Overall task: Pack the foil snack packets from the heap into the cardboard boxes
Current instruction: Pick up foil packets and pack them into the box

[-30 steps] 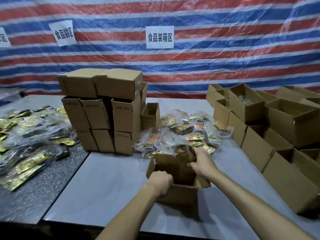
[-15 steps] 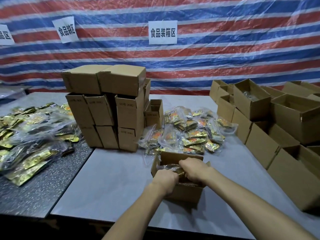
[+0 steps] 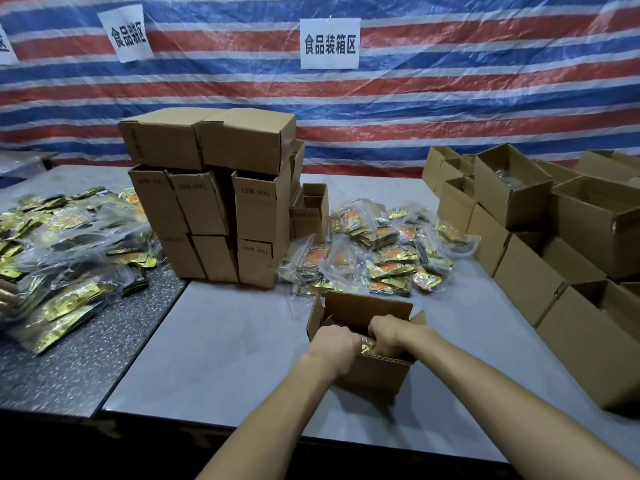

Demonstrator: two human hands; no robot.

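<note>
Grey table: left grip, right grip clutch packets inside box

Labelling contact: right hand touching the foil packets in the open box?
Touching. Head view: right hand curls its fingers onto gold foil packets inside the open box.
</note>
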